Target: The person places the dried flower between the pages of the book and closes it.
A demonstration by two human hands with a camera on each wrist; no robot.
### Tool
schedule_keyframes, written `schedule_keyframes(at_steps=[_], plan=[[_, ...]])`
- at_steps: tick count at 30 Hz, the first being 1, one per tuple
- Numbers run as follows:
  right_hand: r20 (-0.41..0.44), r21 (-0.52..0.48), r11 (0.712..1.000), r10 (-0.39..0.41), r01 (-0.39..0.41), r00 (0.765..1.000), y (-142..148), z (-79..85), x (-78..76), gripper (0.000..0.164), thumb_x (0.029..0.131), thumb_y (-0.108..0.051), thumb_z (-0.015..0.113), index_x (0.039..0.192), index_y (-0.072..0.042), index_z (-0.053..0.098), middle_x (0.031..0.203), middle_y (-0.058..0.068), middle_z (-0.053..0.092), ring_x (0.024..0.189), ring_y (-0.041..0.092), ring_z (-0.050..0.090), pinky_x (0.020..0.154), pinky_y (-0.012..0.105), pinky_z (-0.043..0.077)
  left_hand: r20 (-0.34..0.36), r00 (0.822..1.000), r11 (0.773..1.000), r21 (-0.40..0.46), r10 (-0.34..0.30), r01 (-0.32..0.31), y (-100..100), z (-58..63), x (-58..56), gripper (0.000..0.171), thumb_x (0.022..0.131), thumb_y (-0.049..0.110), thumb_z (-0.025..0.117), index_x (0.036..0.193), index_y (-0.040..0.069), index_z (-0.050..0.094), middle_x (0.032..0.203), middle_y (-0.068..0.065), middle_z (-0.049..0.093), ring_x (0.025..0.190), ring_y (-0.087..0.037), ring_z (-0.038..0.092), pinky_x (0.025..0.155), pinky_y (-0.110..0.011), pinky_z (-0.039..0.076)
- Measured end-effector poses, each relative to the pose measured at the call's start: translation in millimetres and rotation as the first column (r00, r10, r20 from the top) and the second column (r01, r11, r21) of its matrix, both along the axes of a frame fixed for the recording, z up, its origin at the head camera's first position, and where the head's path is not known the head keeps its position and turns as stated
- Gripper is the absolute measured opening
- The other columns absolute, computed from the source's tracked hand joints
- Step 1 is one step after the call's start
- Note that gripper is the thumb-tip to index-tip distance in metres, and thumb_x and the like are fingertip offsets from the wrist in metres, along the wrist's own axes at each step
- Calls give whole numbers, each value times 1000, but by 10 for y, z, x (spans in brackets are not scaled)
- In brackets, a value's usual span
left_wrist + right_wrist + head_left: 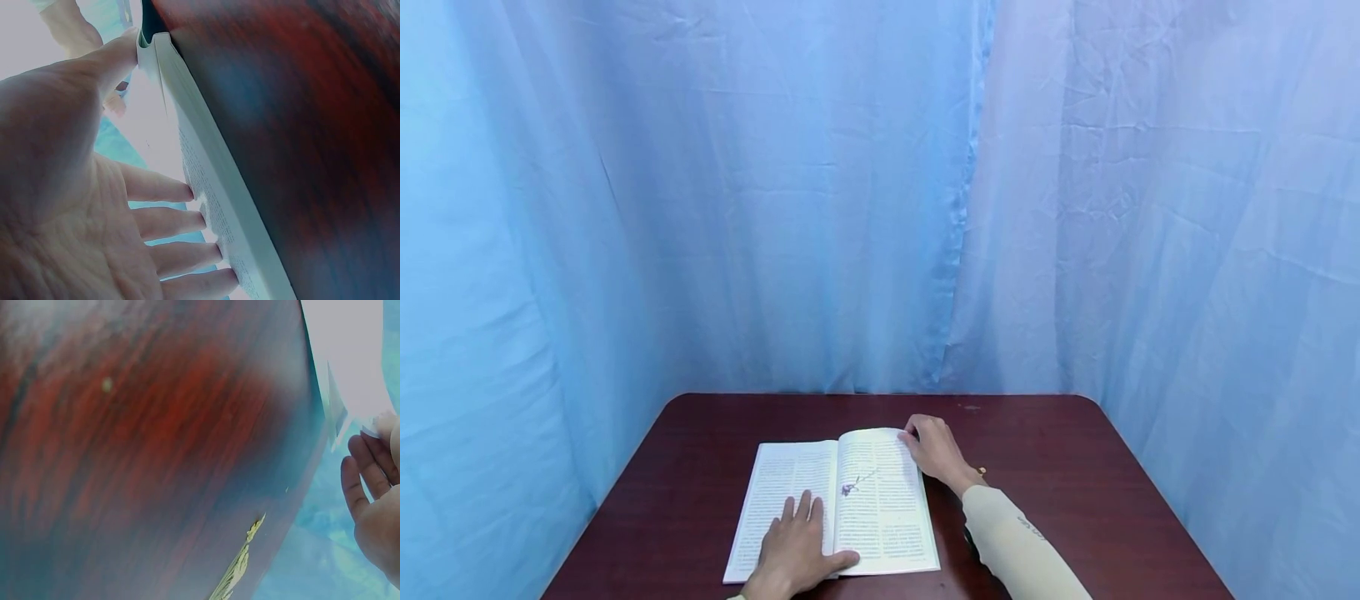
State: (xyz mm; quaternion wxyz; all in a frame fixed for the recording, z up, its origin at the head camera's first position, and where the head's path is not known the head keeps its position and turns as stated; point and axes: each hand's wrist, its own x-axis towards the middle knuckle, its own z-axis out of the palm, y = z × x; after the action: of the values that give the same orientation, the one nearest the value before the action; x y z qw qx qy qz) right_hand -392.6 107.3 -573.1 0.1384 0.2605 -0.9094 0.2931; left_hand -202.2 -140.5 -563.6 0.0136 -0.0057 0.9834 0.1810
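An open book [891, 521] with printed pages lies on the dark red table. My left hand [793, 550] rests spread over the lower part of the left page, its thumb reaching across the gutter onto the right page. In the left wrist view, its straight fingers touch the paper. At the upper right corner of the book, my right hand [934, 446] pinches the corner of a page [353, 356], which stands raised in the right wrist view. A small dried purple flower [847, 489] with a thin stem lies on the right page, its bloom near the gutter.
A dried yellowish sprig [239, 565] lies on the table [144, 456], to the right of the book; a bit of it shows beside my right wrist in the head view. Blue curtains [820, 208] hang behind the table and on both sides.
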Motion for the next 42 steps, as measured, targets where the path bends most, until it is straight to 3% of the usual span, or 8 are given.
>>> schedule_keyframes(at_steps=[6,13,17,20,31,35,38,42], plan=[[22,-3,1000,-15,15,1000,1,6,-2,22,111,-13,74,89,-14,72,76,-4,63,62,6,46,60,23,41,16,1000,1000,7,6,-7,9,-6,-7,115,79,67,96,153,-12,59,166,-34,54,155,-59,51,119,-78,49],[245,-210,977,14,39,969,22,83,40,21,118,-25,64,114,-11,79,89,2,76,74,7,60,71,27,52,35,999,999,36,8,-9,-40,-8,-14,114,83,71,91,157,-10,57,167,-32,55,156,-57,52,115,-79,52],[387,-311,950,114,13,915,54,170,123,36,119,-36,61,141,-10,74,121,8,82,97,12,72,83,34,63,38,999,995,100,18,-21,-145,47,2,111,88,70,88,159,-9,55,164,-31,59,153,-53,58,111,-77,56],[452,-366,930,207,-32,867,52,250,202,48,119,-40,59,153,-7,67,129,14,79,97,17,73,81,38,67,5,1000,987,156,23,-23,-275,111,6,107,92,67,86,161,-7,54,163,-31,61,149,-50,63,113,-71,58],[468,-487,826,522,-285,713,-316,416,595,58,124,-32,45,171,2,42,152,32,64,117,31,79,100,53,69,-153,987,957,290,48,-2,-809,402,-66,89,114,66,54,177,7,35,181,-23,40,166,-47,44,130,-71,44],[436,-365,845,526,-391,730,-493,410,744,58,124,-36,44,173,-7,42,162,22,63,136,38,72,112,48,64,-190,980,946,326,58,7,-945,532,-86,83,118,61,47,179,7,29,185,-24,33,169,-48,39,132,-73,39],[375,-148,869,491,-472,786,-588,380,832,58,122,-41,48,173,-15,44,169,10,60,152,34,63,126,47,54,-213,975,942,336,59,16,-1003,617,-70,80,120,57,45,179,6,27,185,-26,30,169,-51,37,133,-75,37],[287,111,847,474,-521,832,-663,304,925,59,117,-46,57,169,-19,51,172,3,58,162,28,53,137,46,43,-204,977,940,341,57,16,-1039,662,-54,80,120,56,45,180,6,26,185,-28,27,170,-53,33,133,-78,34]])
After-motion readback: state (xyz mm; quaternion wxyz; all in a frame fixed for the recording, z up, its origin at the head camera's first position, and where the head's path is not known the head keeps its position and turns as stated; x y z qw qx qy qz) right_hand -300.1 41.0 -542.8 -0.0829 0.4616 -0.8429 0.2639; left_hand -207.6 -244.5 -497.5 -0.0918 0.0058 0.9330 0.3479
